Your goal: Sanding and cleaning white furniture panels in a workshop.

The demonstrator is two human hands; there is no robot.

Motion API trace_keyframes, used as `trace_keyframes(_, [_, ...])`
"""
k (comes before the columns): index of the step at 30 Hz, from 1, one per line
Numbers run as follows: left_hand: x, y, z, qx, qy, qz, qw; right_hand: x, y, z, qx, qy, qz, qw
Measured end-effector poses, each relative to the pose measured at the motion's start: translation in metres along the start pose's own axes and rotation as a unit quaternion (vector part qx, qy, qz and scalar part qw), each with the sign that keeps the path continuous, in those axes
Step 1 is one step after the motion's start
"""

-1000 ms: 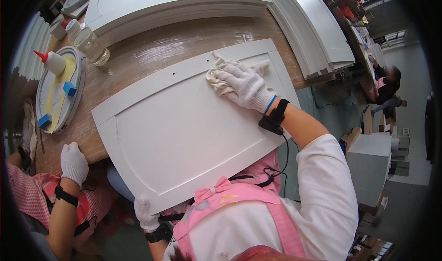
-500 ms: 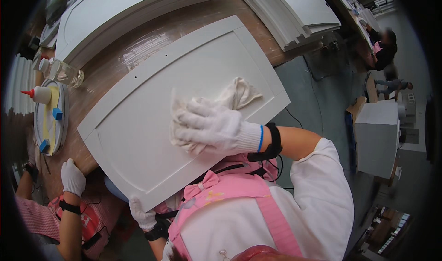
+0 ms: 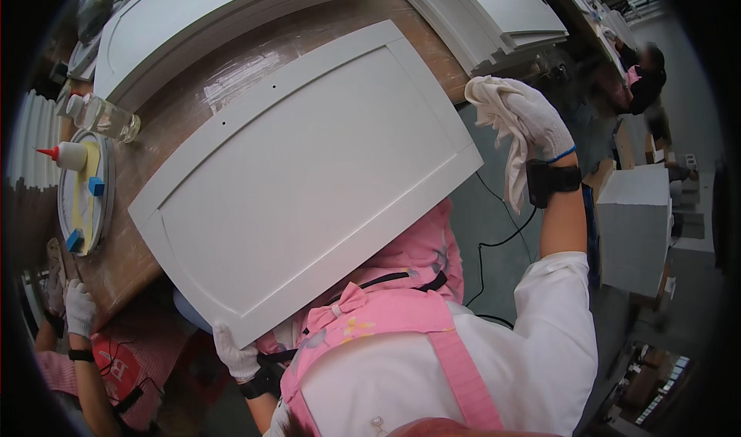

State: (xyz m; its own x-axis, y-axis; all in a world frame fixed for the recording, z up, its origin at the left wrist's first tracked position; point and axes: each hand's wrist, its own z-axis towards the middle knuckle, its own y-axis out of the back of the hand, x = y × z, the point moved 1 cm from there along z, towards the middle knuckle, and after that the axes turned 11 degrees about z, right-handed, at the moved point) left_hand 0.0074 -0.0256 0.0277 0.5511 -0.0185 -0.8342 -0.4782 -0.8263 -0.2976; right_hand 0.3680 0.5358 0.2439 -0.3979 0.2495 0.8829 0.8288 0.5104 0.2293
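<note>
A white framed panel [image 3: 309, 182], like a cabinet door with two small dark holes near its far edge, lies slanted across the table's front edge. My left hand [image 3: 235, 352], in a white knit glove, grips the panel's near left corner; part of the fingers is hidden beneath it. Off the panel's right end, my gloved right hand [image 3: 536, 117] is raised and closed around a cream cloth [image 3: 500, 113]. The cloth hangs down in loose folds beside my wrist, apart from the panel.
White panels [image 3: 231, 20] are stacked at the back, with another stack [image 3: 486, 20] at the far right. Left on the brown table [image 3: 147, 236] are a clear bottle [image 3: 108, 119], a red-tipped glue bottle [image 3: 68, 155] and blue blocks [image 3: 96, 186] on a lid. A co-worker's gloved hand [image 3: 79, 307] is at lower left.
My right hand has lifted the cloth off the panel's middle and swung right, beyond its edge. The left hand stays at the corner. The co-worker's hand has moved down and left.
</note>
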Motion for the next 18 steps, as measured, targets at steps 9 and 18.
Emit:
trace_keyframes(9, [-0.001, -0.012, 0.012, -0.015, 0.005, 0.006, 1.000, -0.058, -0.162, 0.056, -0.095, 0.252, -0.467, 0.842])
trace_keyframes(18, [0.002, -0.006, 0.009, -0.102, -0.024, 0.139, 0.985, -0.100, -0.179, -0.026, 0.028, 0.553, -0.349, 0.756])
